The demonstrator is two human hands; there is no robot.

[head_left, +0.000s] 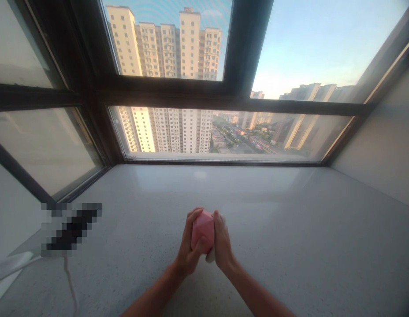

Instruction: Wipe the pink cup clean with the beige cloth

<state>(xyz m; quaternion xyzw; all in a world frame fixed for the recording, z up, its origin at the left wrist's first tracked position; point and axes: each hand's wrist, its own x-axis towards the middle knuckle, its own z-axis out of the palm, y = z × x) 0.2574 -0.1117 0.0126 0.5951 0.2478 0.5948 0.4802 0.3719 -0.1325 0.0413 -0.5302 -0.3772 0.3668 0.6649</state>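
A pink object [203,226] with flat facets is held up over the grey speckled sill, between my two hands. My left hand [188,251] wraps its left side, fingers over the far edge and thumb across the near face. My right hand [223,242] presses against its right side with the fingers held together. Something whitish and soft-looking, perhaps a cloth [210,255], shows below and behind the right palm. Most of it is hidden by that hand, as is the right side of the pink object.
On the left of the sill [306,237] lies a dark long item [72,229], blurred by pixelation. A pale cord [69,281] and a white object [8,275] are near it. Dark window frames [178,94] border the back and left, and a white wall [386,145] stands on the right.
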